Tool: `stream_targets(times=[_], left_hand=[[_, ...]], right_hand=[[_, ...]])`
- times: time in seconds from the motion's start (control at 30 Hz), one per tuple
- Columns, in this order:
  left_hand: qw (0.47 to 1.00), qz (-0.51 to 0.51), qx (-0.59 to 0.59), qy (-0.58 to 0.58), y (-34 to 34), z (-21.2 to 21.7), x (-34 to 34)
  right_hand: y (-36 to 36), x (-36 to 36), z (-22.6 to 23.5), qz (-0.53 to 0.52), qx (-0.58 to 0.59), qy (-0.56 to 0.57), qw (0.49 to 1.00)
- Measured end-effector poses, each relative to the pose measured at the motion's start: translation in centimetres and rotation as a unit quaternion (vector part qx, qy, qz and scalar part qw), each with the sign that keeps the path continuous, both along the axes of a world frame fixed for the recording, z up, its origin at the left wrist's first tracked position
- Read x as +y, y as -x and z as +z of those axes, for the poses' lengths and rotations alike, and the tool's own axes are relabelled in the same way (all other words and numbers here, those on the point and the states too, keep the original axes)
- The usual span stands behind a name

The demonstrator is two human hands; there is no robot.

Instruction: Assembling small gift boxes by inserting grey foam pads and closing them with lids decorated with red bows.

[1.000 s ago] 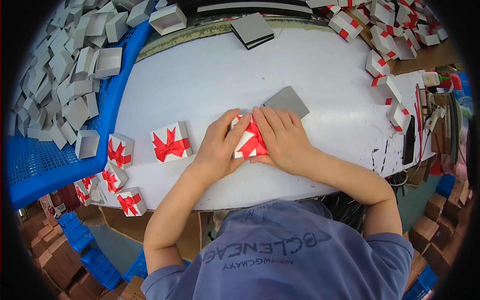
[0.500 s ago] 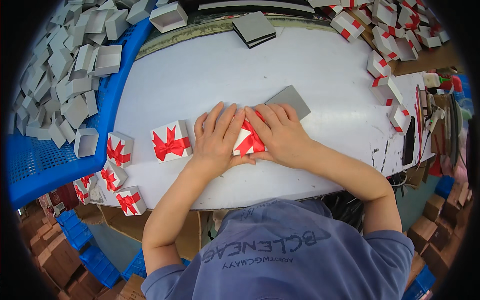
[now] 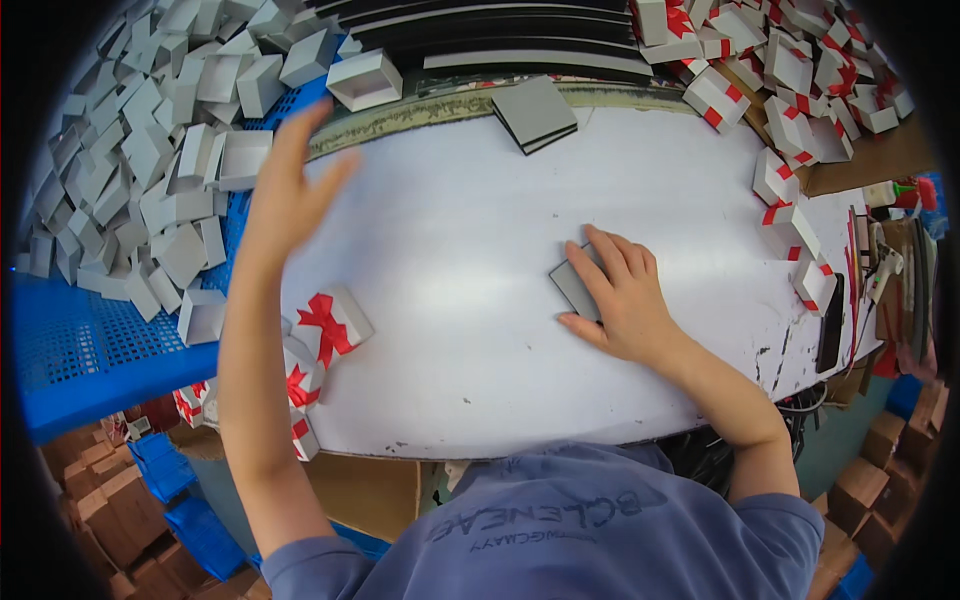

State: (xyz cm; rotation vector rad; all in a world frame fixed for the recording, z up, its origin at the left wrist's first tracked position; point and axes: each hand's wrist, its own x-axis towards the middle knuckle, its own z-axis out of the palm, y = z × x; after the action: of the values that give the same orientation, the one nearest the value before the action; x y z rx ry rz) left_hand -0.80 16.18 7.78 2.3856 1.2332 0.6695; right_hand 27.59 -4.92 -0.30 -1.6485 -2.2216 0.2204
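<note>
My left hand (image 3: 288, 190) is raised at the edge of the blue crate (image 3: 75, 405), slightly blurred. Its thumb and fingers are apart, and nothing shows in them. Plain white open boxes (image 3: 245, 160) fill the crate beside it. On the table, my right hand (image 3: 628, 300) closes over a thin grey square pad (image 3: 576, 288), thumb at its near edge and fingers over the far one. By my left forearm, a white gift box with a red bow (image 3: 336, 325) sits near several similar ones, partly hidden by the arm.
A small stack of grey squares (image 3: 535, 112) lies at the table's far edge. White boxes with red ribbon (image 3: 790, 65) are heaped at the far right, some spilling onto the table. A dark flat object (image 3: 831, 325) lies at the right edge. Brown cartons (image 3: 110, 510) stand below.
My hands have come away from the ribboned box between them. The left has swung up to the crate and the right has moved onto the grey pad. Bowed boxes now cluster at the left.
</note>
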Motion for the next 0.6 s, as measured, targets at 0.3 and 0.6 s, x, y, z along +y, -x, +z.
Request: stream_targets(times=[0.3, 0.6], left_hand=[[0.970, 0.225, 0.002, 0.090, -4.6, -5.2, 13.2], [0.994, -0.001, 0.006, -0.110, -1.1, -4.7, -4.3]], right_hand=[[-0.1, 0.2, 0.9, 0.023, 0.066, 0.044, 0.997], [-2.1, 1.3, 0.0, 0.139, 0.094, 0.077, 0.983]])
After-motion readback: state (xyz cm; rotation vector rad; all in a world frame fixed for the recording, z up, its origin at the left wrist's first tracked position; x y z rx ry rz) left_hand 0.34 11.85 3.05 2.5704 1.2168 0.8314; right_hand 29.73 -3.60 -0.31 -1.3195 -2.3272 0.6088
